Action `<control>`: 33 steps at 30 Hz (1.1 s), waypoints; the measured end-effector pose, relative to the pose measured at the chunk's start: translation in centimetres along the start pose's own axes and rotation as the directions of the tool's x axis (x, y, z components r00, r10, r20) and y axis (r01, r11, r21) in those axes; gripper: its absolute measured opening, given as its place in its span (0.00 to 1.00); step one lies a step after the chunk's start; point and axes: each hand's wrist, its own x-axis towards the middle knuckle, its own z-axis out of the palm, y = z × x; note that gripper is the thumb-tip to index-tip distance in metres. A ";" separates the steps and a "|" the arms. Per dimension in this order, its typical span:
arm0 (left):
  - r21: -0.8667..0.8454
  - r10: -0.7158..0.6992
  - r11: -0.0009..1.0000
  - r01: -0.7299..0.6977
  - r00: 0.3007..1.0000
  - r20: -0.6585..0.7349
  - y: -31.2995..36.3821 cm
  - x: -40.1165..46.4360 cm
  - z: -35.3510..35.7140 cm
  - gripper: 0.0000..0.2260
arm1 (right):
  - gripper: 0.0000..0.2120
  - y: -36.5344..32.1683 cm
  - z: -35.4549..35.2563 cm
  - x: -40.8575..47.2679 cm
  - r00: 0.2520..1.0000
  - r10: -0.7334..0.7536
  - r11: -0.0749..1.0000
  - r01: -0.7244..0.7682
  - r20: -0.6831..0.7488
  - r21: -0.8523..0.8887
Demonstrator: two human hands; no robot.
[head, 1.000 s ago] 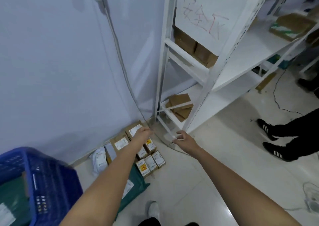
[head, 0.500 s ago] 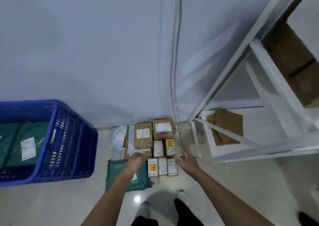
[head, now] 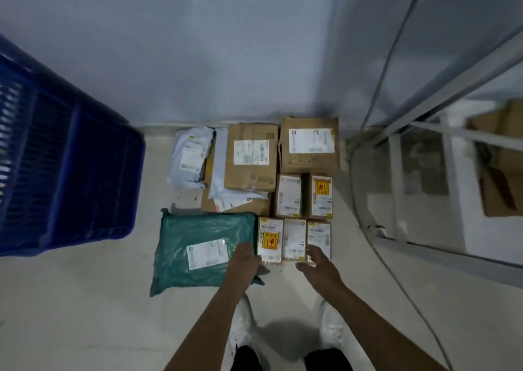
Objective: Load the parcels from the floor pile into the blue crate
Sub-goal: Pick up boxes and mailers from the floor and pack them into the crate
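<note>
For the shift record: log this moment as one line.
phase: reaching | left hand: open, at near row of small boxes | right hand: open, same row | blue crate: left of pile | nothing lifted

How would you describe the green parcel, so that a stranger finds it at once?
Start at the blue crate on the left. The green parcel lies flat on the floor just right of it. It is the pile's only green soft bag; its neighbours are brown boxes and white bags.

Bare floor (head: 85, 314) open between parcel pile (head: 283, 200) and blue crate (head: 70, 158). Pile backs against wall (head: 198, 59). Right flank hemmed by cable (head: 365, 215) and shelf frame (head: 396, 189) (gap narrow there).
</note>
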 end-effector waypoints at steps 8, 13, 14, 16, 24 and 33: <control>-0.067 -0.033 0.997 0.042 0.992 0.121 -9.1 18.5 3.3 0.19 | 0.36 4.7 8.6 14.9 0.997 0.056 0.992 -0.062 0.057 0.109; 0.015 0.068 0.997 -0.070 0.991 0.118 -9.0 17.5 4.5 0.17 | 0.35 5.9 10.0 15.6 0.996 0.079 0.977 -0.085 0.038 0.198; 0.051 0.088 0.994 -0.094 0.992 0.095 -9.0 16.5 4.3 0.16 | 0.32 5.9 9.9 14.7 0.997 0.076 0.975 -0.080 0.028 0.205; 0.083 0.136 0.986 -0.144 0.986 0.095 -8.8 14.2 3.9 0.13 | 0.28 6.4 9.4 12.7 0.996 0.084 0.969 -0.081 -0.003 0.234; -0.202 0.086 0.977 -0.072 0.994 0.061 -2.1 -2.6 -1.1 0.14 | 0.15 -4.0 2.0 -4.4 0.989 0.051 0.969 -0.015 -0.140 0.246; -0.345 0.268 0.899 -0.271 0.962 -0.056 9.6 -23.5 -7.1 0.11 | 0.15 -18.9 -8.4 -21.6 0.960 -0.264 0.934 0.279 -0.092 0.226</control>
